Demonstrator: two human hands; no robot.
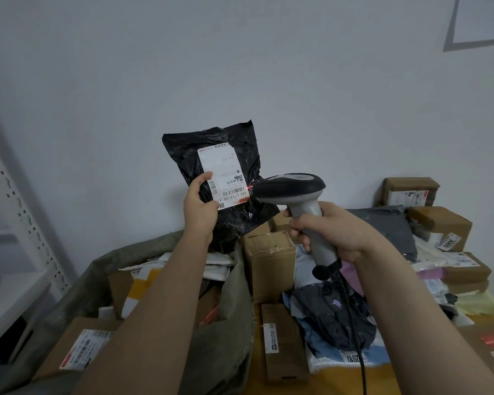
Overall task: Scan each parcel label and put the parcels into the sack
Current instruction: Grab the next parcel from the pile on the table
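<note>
Grey wall (240,67); left grip (200,206) pinches seemingly plastic black parcel (240,220); right grip (331,226) clasps scanner (291,186).

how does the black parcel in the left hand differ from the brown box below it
The black parcel is a soft, crinkled plastic bag; the brown box is stiff taped cardboard. The left hand holds the parcel up in the air; the box rests in the pile. The parcel's white label faces the camera, with the scanner aimed at it; the box shows no label. Both are sealed parcels.
</note>
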